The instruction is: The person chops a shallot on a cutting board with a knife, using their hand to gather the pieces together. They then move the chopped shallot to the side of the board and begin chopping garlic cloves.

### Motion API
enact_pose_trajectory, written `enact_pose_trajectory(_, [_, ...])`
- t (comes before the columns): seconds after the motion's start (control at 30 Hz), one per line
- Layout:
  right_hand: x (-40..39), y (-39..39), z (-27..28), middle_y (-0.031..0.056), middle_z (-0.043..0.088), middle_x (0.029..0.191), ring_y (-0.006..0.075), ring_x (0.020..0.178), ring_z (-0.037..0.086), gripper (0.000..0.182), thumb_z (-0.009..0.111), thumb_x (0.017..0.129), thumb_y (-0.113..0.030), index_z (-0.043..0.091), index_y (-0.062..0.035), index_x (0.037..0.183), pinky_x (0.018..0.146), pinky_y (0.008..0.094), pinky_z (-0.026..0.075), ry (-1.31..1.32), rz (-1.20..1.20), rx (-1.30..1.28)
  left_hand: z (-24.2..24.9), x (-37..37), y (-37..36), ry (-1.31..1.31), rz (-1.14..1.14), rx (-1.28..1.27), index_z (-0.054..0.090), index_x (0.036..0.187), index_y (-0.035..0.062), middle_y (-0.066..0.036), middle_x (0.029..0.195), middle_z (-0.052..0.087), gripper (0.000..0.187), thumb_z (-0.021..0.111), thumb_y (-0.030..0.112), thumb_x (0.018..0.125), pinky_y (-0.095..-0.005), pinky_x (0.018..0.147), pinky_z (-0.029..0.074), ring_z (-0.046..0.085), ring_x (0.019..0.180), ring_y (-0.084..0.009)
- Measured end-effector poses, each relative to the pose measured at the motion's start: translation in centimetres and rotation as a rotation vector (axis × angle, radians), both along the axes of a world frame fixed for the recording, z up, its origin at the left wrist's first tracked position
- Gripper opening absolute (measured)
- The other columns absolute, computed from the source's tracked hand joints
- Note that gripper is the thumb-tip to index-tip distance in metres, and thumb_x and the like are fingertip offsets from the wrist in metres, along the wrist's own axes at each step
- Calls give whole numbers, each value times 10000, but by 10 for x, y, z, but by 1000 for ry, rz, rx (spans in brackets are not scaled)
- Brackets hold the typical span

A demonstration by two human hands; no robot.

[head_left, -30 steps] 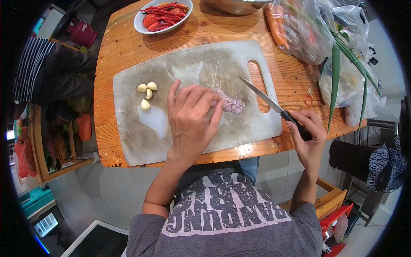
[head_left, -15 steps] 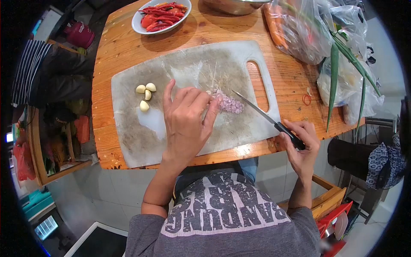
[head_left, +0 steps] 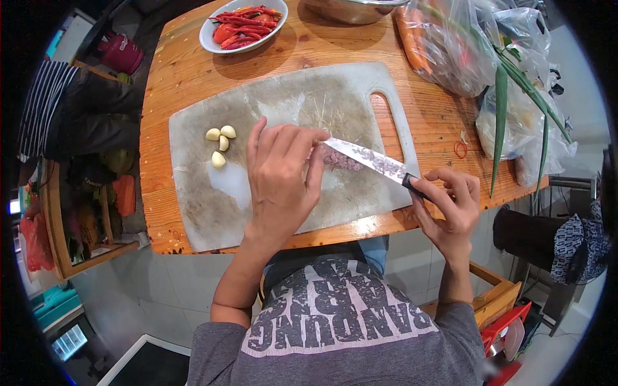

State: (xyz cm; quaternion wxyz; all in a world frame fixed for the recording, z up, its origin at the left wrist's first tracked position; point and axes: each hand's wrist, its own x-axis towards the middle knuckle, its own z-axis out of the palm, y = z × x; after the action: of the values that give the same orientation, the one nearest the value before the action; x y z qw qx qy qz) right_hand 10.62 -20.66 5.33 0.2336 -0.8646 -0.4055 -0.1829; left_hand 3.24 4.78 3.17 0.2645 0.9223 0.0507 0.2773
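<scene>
My right hand (head_left: 452, 209) grips the black handle of a knife (head_left: 380, 164), whose blade lies tilted flat-side up with purple bits stuck on it. The tip of the blade is at the fingers of my left hand (head_left: 283, 170), which has its index finger and thumb close to the blade and its little finger raised. Chopped purple shallot (head_left: 342, 160) lies on the white cutting board (head_left: 270, 96), partly under the blade. Several peeled garlic cloves (head_left: 219, 159) rest on the board left of my left hand.
A white bowl of red chillies and tomatoes (head_left: 243, 29) stands at the back, beside a metal bowl (head_left: 354, 11). Plastic bags with carrots (head_left: 412, 42) and green leaves (head_left: 501, 122) lie at the right. A red rubber band (head_left: 460, 150) is near the board. Another person's dark clothing shows at the left.
The knife has turned so its broad face shows, and its tip has moved left to my left hand's fingers. My right hand has rotated with it and shifted slightly left.
</scene>
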Motion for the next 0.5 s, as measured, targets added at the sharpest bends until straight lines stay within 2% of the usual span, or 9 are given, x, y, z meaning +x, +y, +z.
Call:
enact_pose_trajectory(0.07, [2,1,1,-11,667,983,203,883,557,344,855,673,-68,801,-169,998,714,314,489,-86,29,-33,6,-5,-6,-24,-3,94,719,1096,116,-74,1053,650,334,681,-39,802,-538,1154,333,606,1092,-275])
enact_pose_trajectory(0.17, [5,8,2,-24,657,973,204,885,557,344,856,658,-84,800,-182,983,711,316,496,-132,42,-41,13,-17,-23,63,-54,94,719,1214,156,-77,1222,597,464,661,-46,800,-565,1184,281,538,1233,-294])
enact_pose_trajectory(0.27, [6,16,6,-26,647,964,205,883,557,337,856,646,-89,795,-181,965,705,316,495,-133,53,-25,1,-26,-37,39,-79,165,702,1307,218,-57,1345,533,553,672,-14,806,-570,1227,214,455,1342,-289])
enact_pose_trajectory(0.37, [6,26,6,-27,641,960,203,882,556,327,855,644,-94,788,-180,952,689,308,492,-118,79,-7,-7,-33,-44,60,-97,211,685,1355,268,-43,1414,483,581,676,28,825,-570,1255,154,395,1396,-274])
enact_pose_trajectory(0.5, [7,34,3,-27,642,971,199,882,554,333,856,642,-102,782,-180,957,668,297,486,-123,122,10,-13,-35,-41,66,-84,241,694,1344,286,-40,1440,464,550,671,52,847,-586,1257,135,362,1422,-265])
